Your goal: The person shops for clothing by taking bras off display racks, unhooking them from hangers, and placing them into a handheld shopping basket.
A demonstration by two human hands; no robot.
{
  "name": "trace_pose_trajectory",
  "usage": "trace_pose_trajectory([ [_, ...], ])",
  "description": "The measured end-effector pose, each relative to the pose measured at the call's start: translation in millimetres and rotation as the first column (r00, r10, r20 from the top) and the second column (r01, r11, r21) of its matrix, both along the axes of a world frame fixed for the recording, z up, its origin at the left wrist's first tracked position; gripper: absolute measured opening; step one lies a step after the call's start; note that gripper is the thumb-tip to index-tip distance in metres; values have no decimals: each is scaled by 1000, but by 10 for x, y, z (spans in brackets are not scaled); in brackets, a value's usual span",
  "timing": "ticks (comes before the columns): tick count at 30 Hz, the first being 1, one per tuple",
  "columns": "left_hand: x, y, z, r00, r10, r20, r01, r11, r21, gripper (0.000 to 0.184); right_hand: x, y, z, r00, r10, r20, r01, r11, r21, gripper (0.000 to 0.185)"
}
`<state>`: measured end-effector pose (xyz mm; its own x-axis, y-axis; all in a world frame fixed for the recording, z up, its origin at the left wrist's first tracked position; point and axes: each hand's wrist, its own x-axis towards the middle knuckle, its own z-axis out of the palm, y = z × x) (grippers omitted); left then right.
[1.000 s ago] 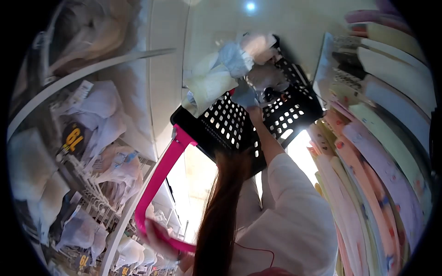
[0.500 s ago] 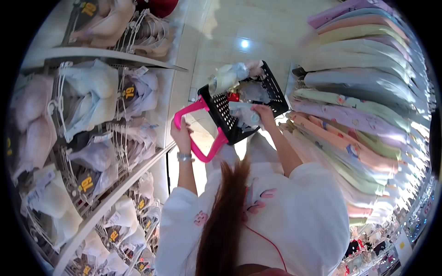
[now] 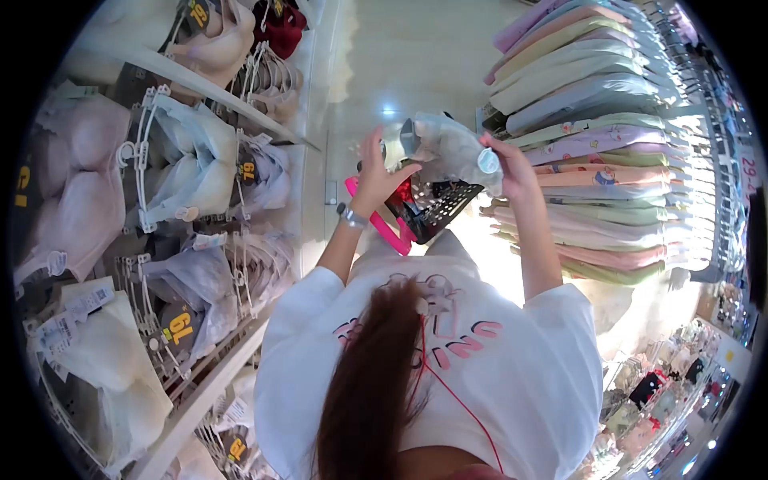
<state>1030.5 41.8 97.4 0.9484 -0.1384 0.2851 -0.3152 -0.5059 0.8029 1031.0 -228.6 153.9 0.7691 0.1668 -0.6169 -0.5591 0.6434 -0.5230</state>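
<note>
A black perforated basket with a pink handle is in front of my body, with light garments and a red item in it. Above it, my right hand grips the edge of a pale translucent package with a round light-blue sticker. My left hand is at the basket's left side beside a pale yellow garment, its thumb spread away from the fingers. The handle is no longer in its fingers.
Bras on hangers fill white shelving at the left. Pastel garments hang from a rack at the right. Small items hang at the lower right. Pale floor lies beyond the basket.
My left hand has let go of the pink handle and moved up to the basket's left side. My right hand has moved right and up, now with the translucent package raised over the basket.
</note>
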Motion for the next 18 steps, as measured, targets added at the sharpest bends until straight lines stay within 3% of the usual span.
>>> trace_pose_trajectory([
  [1,126,36,116,997,-70,14,71,992,-101,86,-29,74,172,998,-60,12,60,996,60,18],
  [2,283,69,205,967,-241,-81,215,946,-243,84,-46,145,368,998,-51,32,47,991,123,18],
  [4,486,85,401,782,-588,-206,412,736,-536,79,-139,288,752,998,-37,58,22,969,246,19],
  [5,508,95,531,682,-682,-264,422,662,-619,55,-132,246,738,993,-80,88,60,976,209,20],
  [8,526,139,793,521,-703,-485,448,708,-546,34,-222,498,1273,981,-97,165,97,995,6,38],
  [9,474,122,845,557,-727,-402,389,656,-647,22,-282,525,1382,960,-86,267,101,994,-43,42],
  [11,399,133,966,513,-762,-395,220,561,-798,23,-414,527,1517,893,-45,449,123,982,-146,53],
  [14,312,121,1168,508,-774,-379,66,473,-878,22,-544,291,1472,835,313,452,-23,842,-540,60],
  [18,280,35,1268,533,-781,-326,44,411,-911,21,-573,10,1292,853,324,409,33,750,-661,50],
])
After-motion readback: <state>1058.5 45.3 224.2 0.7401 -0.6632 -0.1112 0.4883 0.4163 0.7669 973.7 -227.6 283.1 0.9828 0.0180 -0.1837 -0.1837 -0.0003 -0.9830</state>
